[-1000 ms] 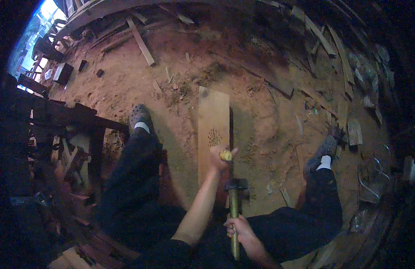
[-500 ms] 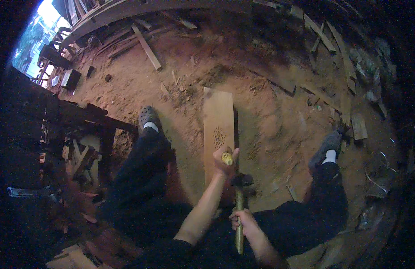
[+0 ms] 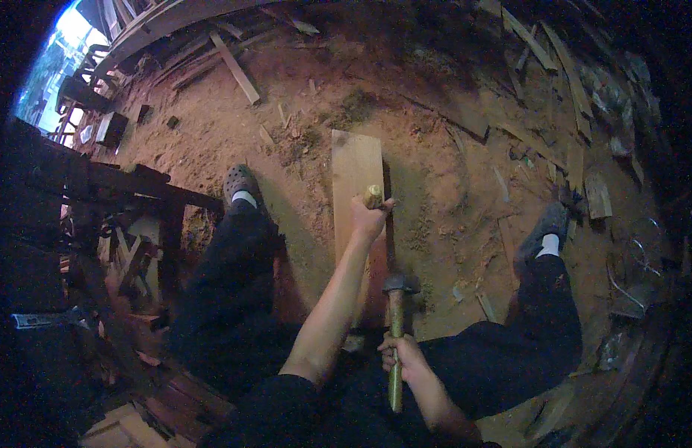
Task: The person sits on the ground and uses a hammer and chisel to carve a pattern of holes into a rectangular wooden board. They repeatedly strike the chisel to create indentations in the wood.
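Note:
My left hand (image 3: 370, 218) is closed round a short tool with a yellowish wooden handle (image 3: 373, 194), held with its butt end up over a pale wooden board (image 3: 357, 160). The tool's lower end is hidden under my fist. The board stretches away from between my legs, and my forearm covers part of its near half. Closer to me, my right hand (image 3: 407, 357) grips the wooden handle of a hammer (image 3: 396, 317). The hammer's dark head (image 3: 400, 284) points away from me, just right of the board.
My feet, in grey clogs (image 3: 242, 181), stand on reddish dirt either side of the board. Wood strips (image 3: 235, 69) lie on the ground ahead, more scraps (image 3: 577, 112) at the far right. A dark wooden frame (image 3: 155, 187) is on my left.
My left hand has moved away from me along the board with the tool, now covering the dark specks on it. The hammer's head has swung slightly away from my left hand.

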A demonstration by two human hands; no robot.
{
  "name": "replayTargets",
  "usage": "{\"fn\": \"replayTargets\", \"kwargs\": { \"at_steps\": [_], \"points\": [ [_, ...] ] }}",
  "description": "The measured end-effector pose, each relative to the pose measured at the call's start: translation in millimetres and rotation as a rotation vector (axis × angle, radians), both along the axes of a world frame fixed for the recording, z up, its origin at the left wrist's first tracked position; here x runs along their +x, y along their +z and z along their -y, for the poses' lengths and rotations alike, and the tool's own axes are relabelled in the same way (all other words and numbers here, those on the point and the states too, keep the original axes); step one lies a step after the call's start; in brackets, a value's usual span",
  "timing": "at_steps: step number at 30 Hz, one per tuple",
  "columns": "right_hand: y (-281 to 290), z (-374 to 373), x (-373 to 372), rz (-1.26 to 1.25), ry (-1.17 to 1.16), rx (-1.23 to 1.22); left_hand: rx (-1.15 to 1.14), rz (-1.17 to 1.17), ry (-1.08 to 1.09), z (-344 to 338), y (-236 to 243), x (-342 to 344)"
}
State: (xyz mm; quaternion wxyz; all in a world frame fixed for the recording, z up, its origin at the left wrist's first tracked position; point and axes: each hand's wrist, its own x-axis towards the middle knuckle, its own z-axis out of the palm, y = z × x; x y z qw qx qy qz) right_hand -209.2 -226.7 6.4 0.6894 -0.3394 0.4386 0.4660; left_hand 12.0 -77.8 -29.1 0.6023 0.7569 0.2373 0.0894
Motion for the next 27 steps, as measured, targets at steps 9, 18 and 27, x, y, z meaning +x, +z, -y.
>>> {"fn": "replayTargets", "kwargs": {
  "at_steps": [9,18,27],
  "points": [
    [10.8,-5.5,6.2,-0.025,0.043,-0.074,0.238,0.346,-0.023,20.1,-10.1,-68.0],
    [9.5,-8.2,7.3,-0.024,0.048,-0.071,0.183,0.156,-0.008,-0.5,9.9,-47.3],
    [10.2,-7.9,9.8,-0.041,0.066,-0.089,0.171,0.193,0.073,7.4,5.9,-40.6]
  ]
}}
